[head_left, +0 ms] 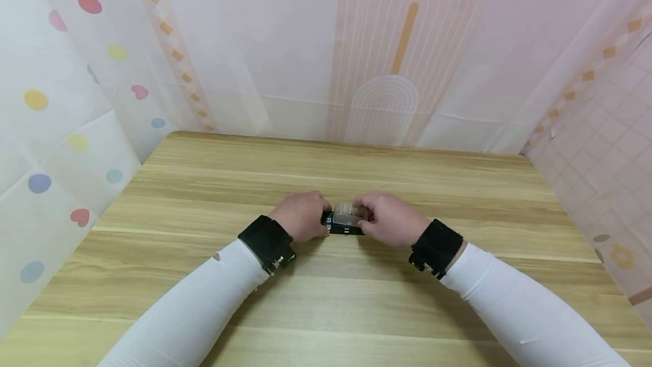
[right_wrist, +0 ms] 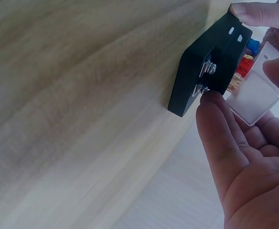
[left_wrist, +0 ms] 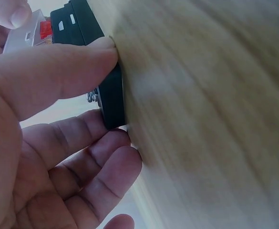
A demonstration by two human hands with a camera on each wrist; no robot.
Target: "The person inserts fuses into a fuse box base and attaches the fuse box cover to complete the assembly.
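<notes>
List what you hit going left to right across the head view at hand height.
Left wrist strap → left hand → black fuse box with clear lid → right hand → right wrist strap, all over the wooden table.

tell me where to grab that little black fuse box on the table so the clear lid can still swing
Probably grip the black fuse box by its two short ends, one hand from each side, low on the black base. It lies flat on the table, and the clear lid sits above the coloured fuses, so end grips would leave it free.
</notes>
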